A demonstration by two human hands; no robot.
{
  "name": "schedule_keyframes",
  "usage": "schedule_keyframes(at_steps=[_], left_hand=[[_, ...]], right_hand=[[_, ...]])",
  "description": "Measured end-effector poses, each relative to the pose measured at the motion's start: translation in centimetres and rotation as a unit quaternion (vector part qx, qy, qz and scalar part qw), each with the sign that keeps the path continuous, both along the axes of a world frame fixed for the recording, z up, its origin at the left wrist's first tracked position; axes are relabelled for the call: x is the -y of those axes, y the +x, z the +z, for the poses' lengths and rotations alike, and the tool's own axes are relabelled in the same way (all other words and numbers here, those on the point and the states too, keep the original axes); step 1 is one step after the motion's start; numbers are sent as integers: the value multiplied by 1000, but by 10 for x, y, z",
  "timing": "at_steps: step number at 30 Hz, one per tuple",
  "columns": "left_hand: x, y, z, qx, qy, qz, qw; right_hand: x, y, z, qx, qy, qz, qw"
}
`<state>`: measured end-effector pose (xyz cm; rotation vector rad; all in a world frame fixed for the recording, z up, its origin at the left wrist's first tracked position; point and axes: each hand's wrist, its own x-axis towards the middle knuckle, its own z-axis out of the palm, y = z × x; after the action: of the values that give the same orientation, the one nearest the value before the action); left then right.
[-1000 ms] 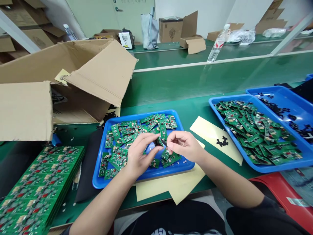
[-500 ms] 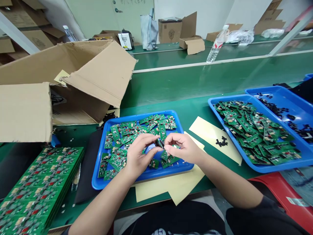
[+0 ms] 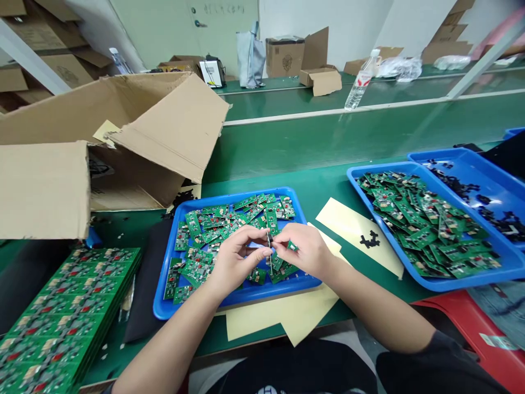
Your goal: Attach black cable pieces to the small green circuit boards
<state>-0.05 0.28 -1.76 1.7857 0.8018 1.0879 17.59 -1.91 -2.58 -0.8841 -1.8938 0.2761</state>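
Observation:
Above a blue tray of loose green circuit boards, my left hand pinches one circuit board between thumb and fingers. That board is turned nearly edge-on to me, so its faces are hardly visible. My right hand is closed at the board's upper part, its fingertips on a small black piece against the board. The fingers partly cover this piece, and I cannot tell how firmly it sits. To the right, several small black pieces lie on a cream paper sheet.
A second blue tray heaped with boards stands at right, beside another blue tray with black pieces. Stacked board panels and a black pad lie at left. Behind them is an open carton. A water bottle stands farther back.
The held circuit board has turned from slanted to nearly upright and edge-on. My right fingertips have come in closer, pressing the small black piece against it.

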Motion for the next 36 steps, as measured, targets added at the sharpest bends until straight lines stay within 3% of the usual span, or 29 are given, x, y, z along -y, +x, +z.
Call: schedule_keyframes(at_steps=[3, 7, 15, 22, 28, 36], left_hand=[[0, 1, 1, 6, -52, -13, 999], [-1, 2, 3, 29, -125, -23, 991], [0, 4, 10, 38, -311, -37, 949], [1, 8, 4, 72, -429, -36, 900], [-5, 4, 7, 109, -446, -36, 888], [-10, 4, 16, 134, -484, -62, 862]], right_hand=[[0, 1, -4, 42, 46, -56, 997], [-3, 7, -2, 64, 37, -103, 992], [-7, 4, -3, 52, 55, -27, 997], [-12, 2, -15, 16, -30, -9, 999], [-17, -3, -15, -34, -109, 16, 993], [-29, -12, -15, -54, -171, -6, 984]])
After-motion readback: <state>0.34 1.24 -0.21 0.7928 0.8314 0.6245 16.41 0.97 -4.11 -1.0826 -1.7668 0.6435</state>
